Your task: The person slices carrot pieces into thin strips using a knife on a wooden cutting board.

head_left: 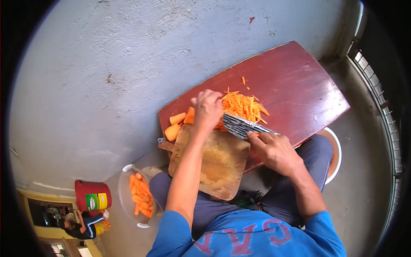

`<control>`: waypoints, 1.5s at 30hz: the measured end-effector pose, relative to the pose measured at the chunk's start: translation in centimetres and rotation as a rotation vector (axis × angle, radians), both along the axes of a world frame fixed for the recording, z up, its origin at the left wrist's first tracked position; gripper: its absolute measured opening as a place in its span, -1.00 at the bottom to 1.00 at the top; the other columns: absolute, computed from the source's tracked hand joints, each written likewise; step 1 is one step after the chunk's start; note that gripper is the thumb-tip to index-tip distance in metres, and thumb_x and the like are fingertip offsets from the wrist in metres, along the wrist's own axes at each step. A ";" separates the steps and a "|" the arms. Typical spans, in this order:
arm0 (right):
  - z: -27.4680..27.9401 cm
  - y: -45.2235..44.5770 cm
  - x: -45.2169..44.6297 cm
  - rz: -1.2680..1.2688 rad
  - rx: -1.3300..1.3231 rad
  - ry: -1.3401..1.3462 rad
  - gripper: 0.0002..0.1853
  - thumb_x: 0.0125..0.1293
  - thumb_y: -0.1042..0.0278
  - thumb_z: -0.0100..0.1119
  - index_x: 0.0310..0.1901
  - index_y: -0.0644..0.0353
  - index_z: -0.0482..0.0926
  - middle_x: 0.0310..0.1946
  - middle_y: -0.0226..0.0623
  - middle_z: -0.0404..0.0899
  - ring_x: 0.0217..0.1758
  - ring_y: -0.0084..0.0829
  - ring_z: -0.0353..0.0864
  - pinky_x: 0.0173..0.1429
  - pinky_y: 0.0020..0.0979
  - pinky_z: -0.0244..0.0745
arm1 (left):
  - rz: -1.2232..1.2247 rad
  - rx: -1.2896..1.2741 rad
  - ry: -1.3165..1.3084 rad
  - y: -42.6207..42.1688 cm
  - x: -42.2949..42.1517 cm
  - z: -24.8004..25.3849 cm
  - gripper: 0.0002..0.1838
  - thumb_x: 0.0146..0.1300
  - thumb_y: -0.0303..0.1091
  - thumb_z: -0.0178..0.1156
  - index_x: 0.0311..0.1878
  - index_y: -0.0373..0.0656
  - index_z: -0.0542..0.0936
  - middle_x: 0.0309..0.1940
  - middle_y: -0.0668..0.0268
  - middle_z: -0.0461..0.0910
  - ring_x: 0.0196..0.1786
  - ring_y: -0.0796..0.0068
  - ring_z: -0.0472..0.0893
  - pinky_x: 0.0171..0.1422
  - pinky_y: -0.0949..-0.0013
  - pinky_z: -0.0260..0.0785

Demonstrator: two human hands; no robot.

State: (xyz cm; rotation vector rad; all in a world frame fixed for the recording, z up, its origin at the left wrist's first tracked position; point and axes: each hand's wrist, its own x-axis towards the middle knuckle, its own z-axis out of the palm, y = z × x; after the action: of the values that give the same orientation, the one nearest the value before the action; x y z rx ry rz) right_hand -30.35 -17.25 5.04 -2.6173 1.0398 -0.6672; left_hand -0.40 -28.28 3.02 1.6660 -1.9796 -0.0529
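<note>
My right hand grips a kitchen knife with a broad dark-and-light patterned blade. The blade slants over the near side of a pile of cut carrot strips. My left hand is just left of the knife tip, its fingers curled; whatever lies under them is hidden. Larger peeled carrot pieces rest on the table left of that hand. Below both hands, a worn wooden chopping board extends from the table's near edge over my lap.
The dark red table stands against a blue-grey wall. On the floor at left, a clear tub holds several carrots beside a red bucket. A white basin is by my right knee. Another person sits far left.
</note>
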 end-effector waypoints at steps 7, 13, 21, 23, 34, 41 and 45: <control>-0.6 -0.1 0.6 0.051 0.051 -0.100 -0.51 0.52 0.38 0.34 0.43 0.31 0.61 -0.17 0.02 0.75 -0.16 0.11 0.83 -0.17 0.09 0.73 | 0.428 0.350 -0.038 2.0 15.0 0.6 -0.45 0.30 -0.28 0.60 0.38 0.00 0.86 0.38 0.21 0.80 0.56 0.06 0.64 0.75 -0.29 0.23; -0.6 -0.1 0.9 0.051 0.067 -0.142 -0.55 0.50 0.41 0.34 0.38 0.28 0.61 -0.24 0.00 0.74 -0.20 0.14 0.82 -0.19 0.10 0.71 | 0.290 0.591 0.085 1.4 22.6 -3.5 -0.35 0.24 -0.27 0.63 0.46 0.00 0.83 0.42 0.19 0.78 0.51 0.06 0.67 0.72 -0.13 0.29; -1.2 -0.4 1.2 0.038 0.067 -0.172 -0.56 0.50 0.43 0.33 0.37 0.27 0.65 -0.24 0.01 0.74 -0.24 0.14 0.82 -0.20 0.11 0.72 | 0.165 0.258 -0.183 3.7 11.7 0.9 -0.37 0.18 -0.26 0.68 0.37 -0.05 0.86 0.36 0.25 0.76 0.50 0.11 0.61 0.69 -0.03 0.20; -1.2 -0.4 1.3 0.052 0.063 -0.183 -0.57 0.50 0.44 0.33 0.36 0.27 0.66 -0.23 0.01 0.75 -0.24 0.14 0.82 -0.20 0.11 0.72 | 0.103 0.234 -0.235 3.9 10.9 0.0 -0.39 0.19 -0.29 0.70 0.35 -0.05 0.86 0.30 0.23 0.77 0.43 0.12 0.62 0.62 -0.04 0.21; -1.0 -0.2 1.4 0.060 0.047 -0.189 -0.59 0.50 0.43 0.34 0.33 0.28 0.66 -0.23 0.02 0.76 -0.23 0.14 0.83 -0.20 0.11 0.72 | 0.049 0.266 -0.202 4.8 9.5 -0.7 -0.53 0.36 -0.40 0.60 0.35 -0.04 0.88 0.13 0.14 0.74 0.37 0.08 0.59 0.53 -0.08 0.23; -0.8 -0.2 1.8 0.075 0.057 -0.173 -0.69 0.52 0.42 0.33 0.23 0.24 0.64 -0.23 0.04 0.77 -0.22 0.17 0.84 -0.21 0.11 0.72 | -0.001 0.494 -0.397 1.5 9.1 0.1 -0.46 0.28 -0.24 0.71 0.36 0.13 0.92 0.20 0.12 0.68 0.45 0.00 0.51 0.52 -0.09 0.21; -0.9 -0.2 1.8 0.076 0.061 -0.186 -0.68 0.53 0.42 0.34 0.24 0.24 0.64 -0.23 0.04 0.77 -0.22 0.18 0.84 -0.22 0.12 0.71 | -0.009 0.503 -0.459 0.4 8.5 -0.2 -0.44 0.21 -0.23 0.77 0.32 0.09 0.91 0.20 0.14 0.66 0.47 0.00 0.48 0.53 -0.09 0.20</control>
State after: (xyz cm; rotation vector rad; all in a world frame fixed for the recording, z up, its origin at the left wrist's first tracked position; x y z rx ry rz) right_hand -28.60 -17.45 4.15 -2.4737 0.8872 -0.8281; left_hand 8.10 -27.87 2.86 2.1317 -2.4619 -0.2024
